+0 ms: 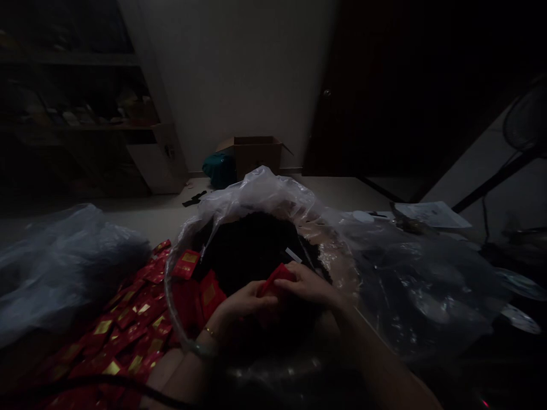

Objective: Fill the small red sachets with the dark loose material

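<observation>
Both my hands hold a small red packet (278, 277) above a round tub lined with clear plastic (265, 191). My left hand (245, 300) has its fingers closed on the packet's left side. My right hand (311, 285) grips its upper right part with bent fingers. Dark loose material (252, 245), perhaps dried leaves, fills the tub; dim light hides its detail. A thin white strip (293, 254) sticks out of it just beyond my right hand. More red packets with gold labels (212, 293) lie inside the tub's left side, by my left wrist.
A large heap of red and gold packets (141, 307) lies left of the tub, beside a clear plastic bag (72, 267). Another plastic bag (427, 285) spreads on the right. An open cardboard box (257, 156) and a teal bag (220, 169) stand against the wall.
</observation>
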The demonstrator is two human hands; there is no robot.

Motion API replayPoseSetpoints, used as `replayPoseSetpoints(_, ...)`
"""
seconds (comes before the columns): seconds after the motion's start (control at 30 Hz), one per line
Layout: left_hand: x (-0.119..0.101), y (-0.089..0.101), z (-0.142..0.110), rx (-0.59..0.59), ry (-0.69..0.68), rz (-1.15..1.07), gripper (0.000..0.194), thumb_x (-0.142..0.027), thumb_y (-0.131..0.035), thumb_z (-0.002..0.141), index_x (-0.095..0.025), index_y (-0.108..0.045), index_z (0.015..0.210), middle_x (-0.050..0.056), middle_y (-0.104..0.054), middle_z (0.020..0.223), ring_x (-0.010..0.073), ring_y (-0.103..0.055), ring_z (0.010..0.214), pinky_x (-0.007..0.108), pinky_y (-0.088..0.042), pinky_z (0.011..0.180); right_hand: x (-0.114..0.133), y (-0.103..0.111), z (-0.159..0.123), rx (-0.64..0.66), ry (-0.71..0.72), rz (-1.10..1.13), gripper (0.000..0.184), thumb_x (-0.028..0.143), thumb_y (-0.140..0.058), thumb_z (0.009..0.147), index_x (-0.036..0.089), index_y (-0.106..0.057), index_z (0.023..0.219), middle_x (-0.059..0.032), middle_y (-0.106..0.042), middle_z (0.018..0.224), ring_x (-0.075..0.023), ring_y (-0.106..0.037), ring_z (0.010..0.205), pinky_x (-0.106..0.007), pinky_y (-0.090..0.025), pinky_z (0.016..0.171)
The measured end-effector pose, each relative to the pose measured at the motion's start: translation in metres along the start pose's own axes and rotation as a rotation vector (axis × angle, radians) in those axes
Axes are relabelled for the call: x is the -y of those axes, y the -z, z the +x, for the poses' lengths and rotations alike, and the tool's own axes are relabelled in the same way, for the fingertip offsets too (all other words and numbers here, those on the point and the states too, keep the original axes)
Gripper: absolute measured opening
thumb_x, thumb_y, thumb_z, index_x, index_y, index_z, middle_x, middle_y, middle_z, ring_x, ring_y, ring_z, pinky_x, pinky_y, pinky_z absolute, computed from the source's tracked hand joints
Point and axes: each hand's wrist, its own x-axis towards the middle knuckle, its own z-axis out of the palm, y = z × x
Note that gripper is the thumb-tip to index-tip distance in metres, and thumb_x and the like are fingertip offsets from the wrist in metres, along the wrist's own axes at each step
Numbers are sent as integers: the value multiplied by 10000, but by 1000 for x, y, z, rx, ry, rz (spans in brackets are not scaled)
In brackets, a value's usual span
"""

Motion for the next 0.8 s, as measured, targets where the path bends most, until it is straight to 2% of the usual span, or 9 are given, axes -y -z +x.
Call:
replayPoseSetpoints(0.17, -1, -1, 3, -107, -8, -76, 438, -461, -646, 747, -172, -591, 1071, 69, -667, 868, 166, -669, 626, 222, -511, 474, 0, 8, 4, -75, -65, -88, 135, 277, -625, 751, 180, -717, 736, -23, -665, 704, -177, -582, 673, -275, -439, 623)
replayPoseSetpoints(0.3, 0, -2, 2, -111, 38, -125, 463, -471, -642, 741, -179, -577, 1095, 81, -686, 875, 196, -679, 643, 255, -520, 474, -3, 12, 3, 18, -77, 2, 193, 293, -557, 791, 185, -704, 728, 3, -651, 629, -156, -556, 588, -242, -402, 539)
replayPoseSetpoints(0.4, 1, -4, 1, -176, 35, -127, 447, -481, -602, 767, -184, -593, 1101, 56, -700, 832, 172, -661, 634, 260, -513, 520, -3, 8, 3, 64, -15, -2, 231, 280, -499, 820, 184, -664, 691, 14, -612, 612, -146, -540, 583, -233, -386, 535)
replayPoseSetpoints(0.6, 2, -4, 10, -348, -72, 119, 293, -426, -653, 720, -186, -704, 881, 23, -716, 834, 171, -625, 734, 253, -477, 646, 2, -4, 3, 94, 49, -17, 247, 268, -460, 865, 190, -589, 670, 25, -575, 616, -129, -524, 583, -225, -383, 533)
replayPoseSetpoints(0.7, 4, -3, 18, -367, -194, 76, 372, -464, -686, 679, -170, -694, 906, 24, -713, 861, 186, -625, 799, 266, -473, 714, 3, -10, 3, 44, 47, 11, 179, 273, -493, 859, 189, -612, 755, 11, -616, 684, -145, -567, 636, -243, -424, 571)
replayPoseSetpoints(0.8, 6, -1, 22, -405, -249, -32, 462, -507, -711, 638, -157, -682, 939, 31, -710, 847, 193, -626, 793, 279, -468, 723, 5, -12, 3, -81, 69, 48, 131, 280, -523, 847, 194, -619, 873, -11, -661, 807, -164, -613, 746, -276, -467, 679)
